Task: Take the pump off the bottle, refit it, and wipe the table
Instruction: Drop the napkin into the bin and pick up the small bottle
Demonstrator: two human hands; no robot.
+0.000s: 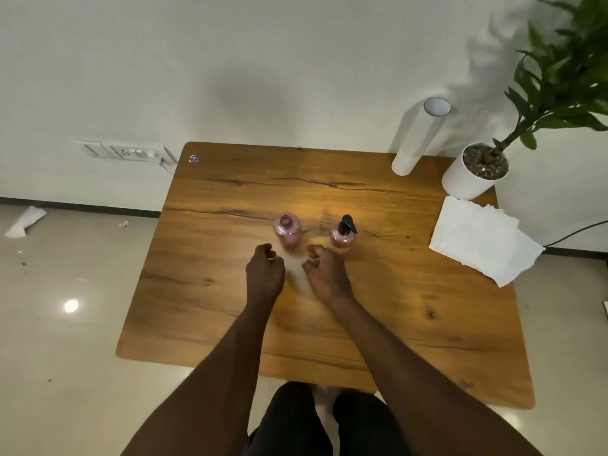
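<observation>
Two small pink bottles stand at the middle of the wooden table [411, 307]. The left bottle [288, 231] has an open neck with no pump on it. The right bottle [343, 238] carries a black pump [348, 223]. My left hand [265, 269] hovers just in front of the open bottle with its fingers curled in; a small white speck shows at the knuckles. My right hand [324, 271] is a loose fist just front-left of the pumped bottle. Neither hand touches a bottle. No loose pump is in sight.
A stack of white paper towels [480, 240] lies at the table's right edge. A white paper roll [416, 139] and a potted plant [473, 174] stand at the back right corner. Scraps of paper [26, 220] lie on the floor at left.
</observation>
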